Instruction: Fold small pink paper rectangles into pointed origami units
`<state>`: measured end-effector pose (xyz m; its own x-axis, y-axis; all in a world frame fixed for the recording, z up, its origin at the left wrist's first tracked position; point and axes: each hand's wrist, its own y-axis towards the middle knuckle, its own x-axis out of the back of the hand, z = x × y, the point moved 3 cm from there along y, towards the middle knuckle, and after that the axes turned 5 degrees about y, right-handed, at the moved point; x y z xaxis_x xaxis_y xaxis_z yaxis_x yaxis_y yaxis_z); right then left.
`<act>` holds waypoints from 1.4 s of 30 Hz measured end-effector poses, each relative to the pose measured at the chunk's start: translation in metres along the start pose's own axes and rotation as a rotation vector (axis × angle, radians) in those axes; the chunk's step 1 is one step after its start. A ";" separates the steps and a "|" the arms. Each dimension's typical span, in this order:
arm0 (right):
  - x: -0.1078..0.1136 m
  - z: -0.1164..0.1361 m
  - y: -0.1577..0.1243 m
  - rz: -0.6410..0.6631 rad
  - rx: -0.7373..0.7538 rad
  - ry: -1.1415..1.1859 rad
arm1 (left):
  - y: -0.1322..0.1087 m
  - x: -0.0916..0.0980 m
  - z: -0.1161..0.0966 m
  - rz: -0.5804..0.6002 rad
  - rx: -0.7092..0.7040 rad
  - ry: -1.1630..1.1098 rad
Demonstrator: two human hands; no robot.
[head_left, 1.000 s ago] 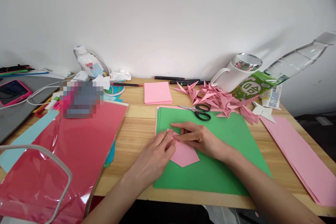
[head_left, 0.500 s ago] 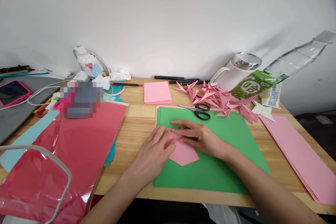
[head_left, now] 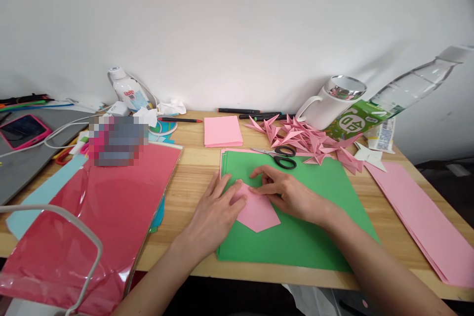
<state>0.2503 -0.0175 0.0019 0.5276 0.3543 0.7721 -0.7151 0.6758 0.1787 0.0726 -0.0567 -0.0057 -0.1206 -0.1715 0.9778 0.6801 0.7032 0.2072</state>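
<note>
A pink sheet of folded paper (head_left: 258, 213), pointed at its near end, lies on a stack of green paper (head_left: 296, 247). My left hand (head_left: 218, 212) covers its left side, with thumb and index fingertip pressing it down near the upper corner. From the right, my right hand (head_left: 287, 192) has its fingers bent, its fingertips on the upper right edge of the pink sheet and one finger raised. Part of the fold is hidden under the fingers. Black-handled scissors (head_left: 284, 157) rest on the far edge of the green stack.
Folded pink paper pieces (head_left: 296, 136) are heaped beyond the scissors, before a white mug (head_left: 326, 103). A square pink stack (head_left: 222, 131) sits at the back. Long pink strips (head_left: 422, 222) lie right, a red plastic-wrapped paper pack (head_left: 99, 217) left. A clear bottle (head_left: 418, 84) leans at back right.
My right hand's fingers have slid slightly right and down along the pink paper's upper edge and are more bent. My left hand stays on the paper, its fingers a little shifted.
</note>
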 end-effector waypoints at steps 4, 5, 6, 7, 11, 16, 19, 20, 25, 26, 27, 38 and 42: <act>0.009 0.002 -0.004 0.069 -0.055 -0.111 | -0.001 -0.002 0.000 0.012 0.000 0.001; 0.011 0.003 -0.005 0.094 -0.075 -0.161 | -0.001 -0.002 0.000 0.016 -0.001 0.000; 0.013 0.005 -0.007 0.112 -0.092 -0.213 | -0.001 -0.003 0.000 0.016 0.000 -0.001; 0.015 0.007 -0.009 0.140 -0.107 -0.259 | -0.001 -0.003 0.000 0.013 0.004 -0.003; 0.018 0.012 -0.019 0.166 -0.129 -0.352 | -0.001 -0.003 0.000 -0.018 0.017 -0.023; 0.016 0.008 -0.015 0.086 -0.173 -0.167 | -0.001 -0.001 0.000 -0.035 0.014 -0.041; 0.012 0.005 -0.007 0.015 -0.240 -0.074 | -0.001 -0.002 -0.001 -0.061 0.017 -0.025; 0.010 0.005 -0.005 0.021 -0.272 -0.063 | -0.002 -0.002 -0.002 -0.079 0.017 -0.021; -0.001 0.011 -0.002 0.066 -0.326 -0.197 | -0.006 -0.001 -0.003 -0.169 -0.013 -0.063; -0.002 0.013 -0.001 0.056 -0.322 -0.196 | -0.007 0.001 -0.004 -0.185 -0.014 -0.088; -0.003 0.014 -0.001 0.045 -0.312 -0.177 | -0.007 0.003 -0.004 -0.201 -0.003 -0.124; -0.013 0.007 0.001 -0.163 -0.227 0.352 | -0.011 0.005 0.000 -0.293 0.191 -0.575; -0.016 -0.003 0.000 -0.232 -0.322 0.454 | -0.011 0.002 -0.001 -0.308 0.180 -0.554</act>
<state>0.2433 -0.0208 -0.0124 0.8469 0.3668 0.3849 -0.4205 0.9051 0.0626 0.0657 -0.0656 -0.0066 -0.6774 -0.0369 0.7347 0.4289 0.7916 0.4353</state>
